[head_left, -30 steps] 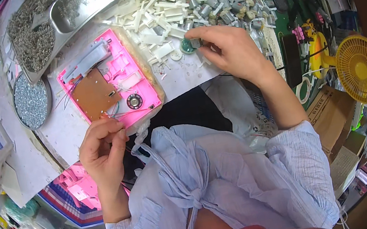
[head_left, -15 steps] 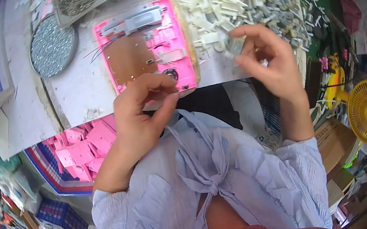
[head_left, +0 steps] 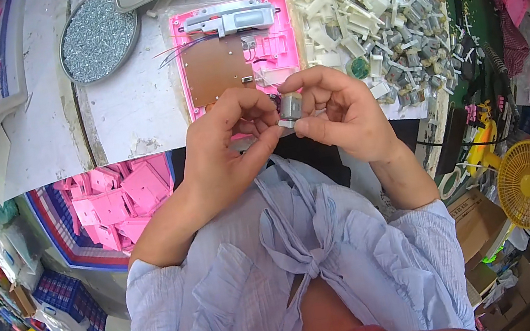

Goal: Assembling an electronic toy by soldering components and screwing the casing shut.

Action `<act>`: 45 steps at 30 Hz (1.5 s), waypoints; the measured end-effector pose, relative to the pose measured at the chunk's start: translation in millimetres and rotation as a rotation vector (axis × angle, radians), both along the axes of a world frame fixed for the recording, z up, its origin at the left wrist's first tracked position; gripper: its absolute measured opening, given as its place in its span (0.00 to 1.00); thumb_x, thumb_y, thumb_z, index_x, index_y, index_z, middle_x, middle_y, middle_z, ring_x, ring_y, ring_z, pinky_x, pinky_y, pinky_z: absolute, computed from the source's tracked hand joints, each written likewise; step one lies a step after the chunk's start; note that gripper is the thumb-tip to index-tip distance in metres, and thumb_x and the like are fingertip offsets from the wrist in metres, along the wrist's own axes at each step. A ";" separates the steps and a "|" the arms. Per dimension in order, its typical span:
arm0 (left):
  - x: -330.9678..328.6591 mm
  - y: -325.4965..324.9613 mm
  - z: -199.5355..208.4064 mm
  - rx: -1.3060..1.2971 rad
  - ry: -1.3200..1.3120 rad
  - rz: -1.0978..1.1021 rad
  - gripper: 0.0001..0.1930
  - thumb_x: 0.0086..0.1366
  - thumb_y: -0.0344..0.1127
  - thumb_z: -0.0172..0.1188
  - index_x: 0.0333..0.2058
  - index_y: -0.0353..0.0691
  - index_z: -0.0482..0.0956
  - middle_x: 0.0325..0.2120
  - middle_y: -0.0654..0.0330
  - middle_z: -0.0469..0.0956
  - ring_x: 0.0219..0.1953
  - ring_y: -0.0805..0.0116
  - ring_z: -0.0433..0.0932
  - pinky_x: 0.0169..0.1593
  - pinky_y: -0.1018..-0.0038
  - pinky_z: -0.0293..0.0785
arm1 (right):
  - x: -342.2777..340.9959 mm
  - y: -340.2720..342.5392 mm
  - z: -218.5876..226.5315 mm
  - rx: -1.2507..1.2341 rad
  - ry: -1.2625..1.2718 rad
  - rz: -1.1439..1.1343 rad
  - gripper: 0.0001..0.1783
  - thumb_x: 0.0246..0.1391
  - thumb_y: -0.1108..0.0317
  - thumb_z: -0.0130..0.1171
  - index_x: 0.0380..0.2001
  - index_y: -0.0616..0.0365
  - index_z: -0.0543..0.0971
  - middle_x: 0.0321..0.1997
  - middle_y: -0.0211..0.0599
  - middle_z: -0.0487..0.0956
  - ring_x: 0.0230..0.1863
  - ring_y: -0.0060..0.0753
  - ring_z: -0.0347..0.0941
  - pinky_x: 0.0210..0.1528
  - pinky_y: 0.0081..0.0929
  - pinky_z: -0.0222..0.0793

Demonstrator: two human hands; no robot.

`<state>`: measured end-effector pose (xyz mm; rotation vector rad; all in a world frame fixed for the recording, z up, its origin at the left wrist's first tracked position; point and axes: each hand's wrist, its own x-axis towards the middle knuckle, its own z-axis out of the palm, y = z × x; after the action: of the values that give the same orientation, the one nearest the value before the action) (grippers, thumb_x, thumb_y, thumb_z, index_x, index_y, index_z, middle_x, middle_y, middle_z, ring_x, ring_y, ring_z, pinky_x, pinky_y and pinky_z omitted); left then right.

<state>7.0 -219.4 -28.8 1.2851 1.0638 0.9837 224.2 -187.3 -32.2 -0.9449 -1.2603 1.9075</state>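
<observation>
Holding a small grey motor (head_left: 292,105) between its fingers in the head view, the right hand (head_left: 348,112) is beside the left hand (head_left: 224,137), whose fingers curl at the motor's white tip (head_left: 286,123), grip unclear, near the pink case (head_left: 287,41) on the table (head_left: 129,118).

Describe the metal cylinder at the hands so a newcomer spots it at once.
On the white table, find the open pink casing. By its near edge, the right hand pinches a small grey metal cylinder beside the left hand. Similar grey cylinders lie heaped to the right; this one alone is in the hands.
</observation>
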 end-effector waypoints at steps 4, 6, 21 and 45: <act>-0.3 -2.6 0.7 0.001 -0.033 0.040 0.15 0.59 0.18 0.66 0.44 0.34 0.76 0.37 0.58 0.80 0.36 0.71 0.82 0.42 0.75 0.80 | 0.0 -3.3 9.5 0.342 -0.319 0.025 0.29 0.55 0.75 0.69 0.59 0.63 0.73 0.31 0.28 0.78 0.25 0.16 0.71 0.28 0.15 0.69; -1.6 -0.6 2.0 0.156 0.086 0.047 0.15 0.57 0.18 0.67 0.43 0.35 0.77 0.35 0.57 0.81 0.36 0.66 0.83 0.41 0.72 0.81 | -3.2 -1.0 10.5 0.602 -0.403 -0.002 0.29 0.54 0.74 0.70 0.59 0.62 0.73 0.31 0.29 0.79 0.25 0.16 0.72 0.29 0.16 0.69; -15.2 11.2 2.2 0.453 0.246 -0.038 0.15 0.52 0.21 0.71 0.37 0.38 0.78 0.35 0.54 0.82 0.39 0.54 0.82 0.42 0.66 0.78 | -5.7 18.3 16.3 1.055 -0.336 -0.027 0.22 0.38 0.71 0.81 0.39 0.58 0.82 0.36 0.42 0.84 0.29 0.37 0.80 0.30 0.28 0.75; -30.5 38.0 1.7 0.566 0.511 0.087 0.15 0.52 0.27 0.74 0.38 0.38 0.82 0.45 0.51 0.75 0.44 0.57 0.76 0.47 0.66 0.72 | 12.7 22.4 11.2 0.990 -0.445 -0.138 0.18 0.44 0.76 0.74 0.40 0.57 0.84 0.40 0.40 0.85 0.39 0.43 0.83 0.39 0.33 0.79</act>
<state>-23.4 -181.4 -27.1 2.0449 1.2797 1.0951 236.9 -164.9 -21.0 -0.8613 -2.0272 0.7551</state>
